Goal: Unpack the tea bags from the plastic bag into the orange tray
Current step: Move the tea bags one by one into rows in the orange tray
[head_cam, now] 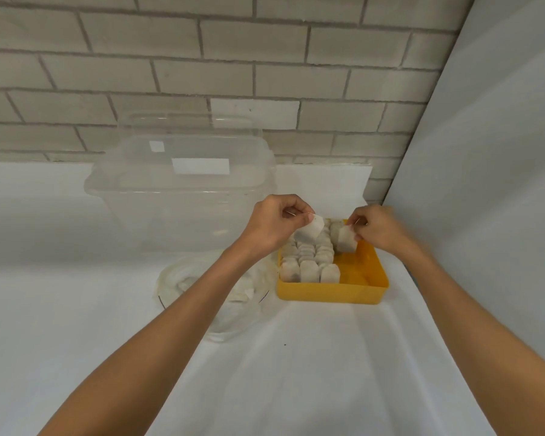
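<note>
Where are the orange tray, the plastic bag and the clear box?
orange tray point(331, 293): head view, front wall.
plastic bag point(178, 281): head view, left part.
clear box point(177, 215): head view, front wall.

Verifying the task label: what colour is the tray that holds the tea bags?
Yellow-orange: the tray shows plainly in the head view.

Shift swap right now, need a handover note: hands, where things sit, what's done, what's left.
Left hand pinches a tea bag above the orange tray.
Right hand pinches a second tea bag at the tray's back.
Done: rows of tea bags fill the tray's left part; its right strip is bare.
Left: set both held bags in; the plastic bag, left of the tray, seems to hold more.
</note>
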A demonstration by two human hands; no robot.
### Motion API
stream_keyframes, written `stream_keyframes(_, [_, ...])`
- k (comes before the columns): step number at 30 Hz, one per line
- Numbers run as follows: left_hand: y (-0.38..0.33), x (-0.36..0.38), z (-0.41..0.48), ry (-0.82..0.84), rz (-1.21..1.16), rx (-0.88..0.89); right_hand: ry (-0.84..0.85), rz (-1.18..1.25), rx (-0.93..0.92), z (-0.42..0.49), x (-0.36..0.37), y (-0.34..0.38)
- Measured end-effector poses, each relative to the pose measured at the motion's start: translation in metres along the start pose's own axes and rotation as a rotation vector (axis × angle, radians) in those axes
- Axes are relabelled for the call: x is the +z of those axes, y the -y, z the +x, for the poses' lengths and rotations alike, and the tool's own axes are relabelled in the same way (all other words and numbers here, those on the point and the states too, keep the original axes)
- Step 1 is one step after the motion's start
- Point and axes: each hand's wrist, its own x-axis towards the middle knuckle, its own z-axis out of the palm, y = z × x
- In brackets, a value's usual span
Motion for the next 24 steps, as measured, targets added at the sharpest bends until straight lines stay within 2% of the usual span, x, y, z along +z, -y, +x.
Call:
stream_keyframes(7, [0.002, 0.005, 0.004, 0.002, 0.063, -0.007, 0.091, -0.119, 0.016, 0.02, 0.028, -0.009])
stream_keyframes(16, [0.007, 0.014, 0.005, 0.022, 0.15, -0.012, 0.006, -0.076, 0.148, 0.033, 0.047, -0.02])
stream_keyframes(24, [0.013, 0.027, 0.01, 0.052, 0.155, -0.019, 0.019, -0.017, 0.105, 0.032, 0.045, -0.022])
